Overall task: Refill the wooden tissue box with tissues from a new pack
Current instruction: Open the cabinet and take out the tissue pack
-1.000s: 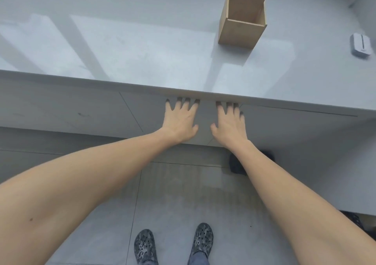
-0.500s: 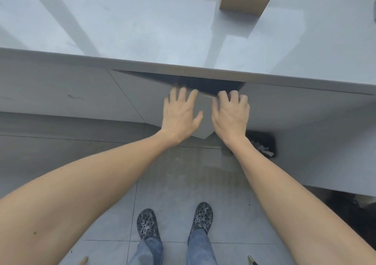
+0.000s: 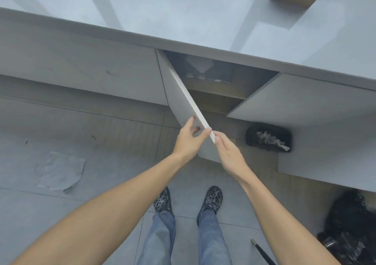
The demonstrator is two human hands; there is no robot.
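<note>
While both hands, left hand (image 3: 188, 140) and right hand (image 3: 228, 152), pinch the open cabinet door (image 3: 188, 99), a crumpled sheet (image 3: 60, 170) lies left and black bags (image 3: 354, 224) sit right.

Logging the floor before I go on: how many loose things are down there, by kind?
Small black bin with crumpled white paper: 1
Crumpled clear plastic wrapper: 1
Black plastic bag: 1
Thin dark rod with brass tip: 1
Total: 4
</note>
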